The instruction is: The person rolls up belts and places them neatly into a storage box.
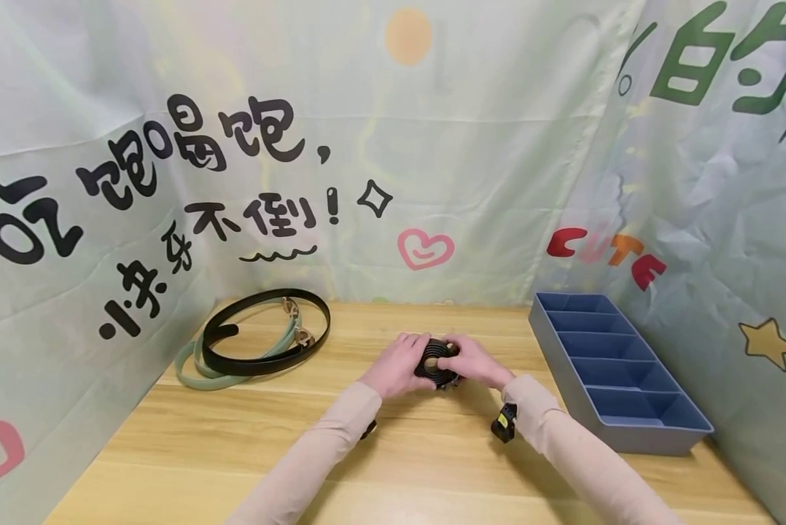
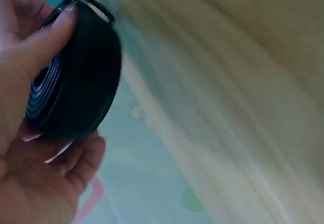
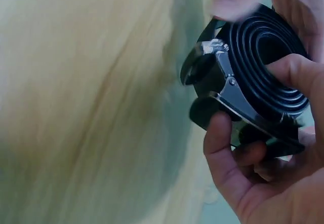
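Observation:
A black belt point(image 1: 440, 377), wound into a tight coil, is held between both hands over the middle of the wooden table. The left hand point(image 1: 402, 364) grips the coil's left side, its thumb and fingers on opposite faces in the left wrist view. From the right, the right hand point(image 1: 477, 362) grips the coil, its thumb at the centre hole and its fingers near the buckle. The right wrist view shows the shiny metal buckle point(image 3: 230, 82) at the outside of the roll.
Farther left on the wooden table point(image 1: 235, 452) lie a loosely looped black belt point(image 1: 262, 364) and a light green belt point(image 1: 203, 380), overlapping. A grey-blue divided box point(image 1: 563, 372) stands at the right. Printed cloth point(image 1: 485, 182) hangs behind and at both sides.

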### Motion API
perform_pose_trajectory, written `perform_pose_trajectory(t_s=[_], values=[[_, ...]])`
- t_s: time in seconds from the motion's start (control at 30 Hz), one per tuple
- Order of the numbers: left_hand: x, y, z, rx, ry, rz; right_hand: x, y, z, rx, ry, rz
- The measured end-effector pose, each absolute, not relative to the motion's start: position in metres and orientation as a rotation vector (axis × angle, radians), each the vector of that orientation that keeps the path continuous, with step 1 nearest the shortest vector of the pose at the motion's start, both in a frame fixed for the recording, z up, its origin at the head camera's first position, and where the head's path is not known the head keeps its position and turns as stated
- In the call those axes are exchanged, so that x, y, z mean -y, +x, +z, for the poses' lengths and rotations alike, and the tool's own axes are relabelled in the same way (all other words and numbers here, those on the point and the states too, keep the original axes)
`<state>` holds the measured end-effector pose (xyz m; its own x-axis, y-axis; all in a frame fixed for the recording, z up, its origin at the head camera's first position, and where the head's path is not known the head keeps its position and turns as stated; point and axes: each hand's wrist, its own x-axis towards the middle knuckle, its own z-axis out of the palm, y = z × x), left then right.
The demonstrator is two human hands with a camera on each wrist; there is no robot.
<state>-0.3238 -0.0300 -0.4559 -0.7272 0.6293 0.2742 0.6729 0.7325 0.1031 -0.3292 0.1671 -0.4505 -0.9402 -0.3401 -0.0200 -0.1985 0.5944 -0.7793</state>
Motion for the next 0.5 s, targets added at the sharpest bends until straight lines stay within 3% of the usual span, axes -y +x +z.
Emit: perform_pose_trajectory(t_s=[0.27,0.5], values=[[0.026,-0.329,-0.438,2.917,-0.908,-0.651,-0.178,-0.33,-0.437,-2.979,-0.983,-0.755],[0.008,-0.334,-0.434,2.886,-0.873,-0.873,-0.2,-0.332,-0.414,-3.041,-1.148,-0.594]])
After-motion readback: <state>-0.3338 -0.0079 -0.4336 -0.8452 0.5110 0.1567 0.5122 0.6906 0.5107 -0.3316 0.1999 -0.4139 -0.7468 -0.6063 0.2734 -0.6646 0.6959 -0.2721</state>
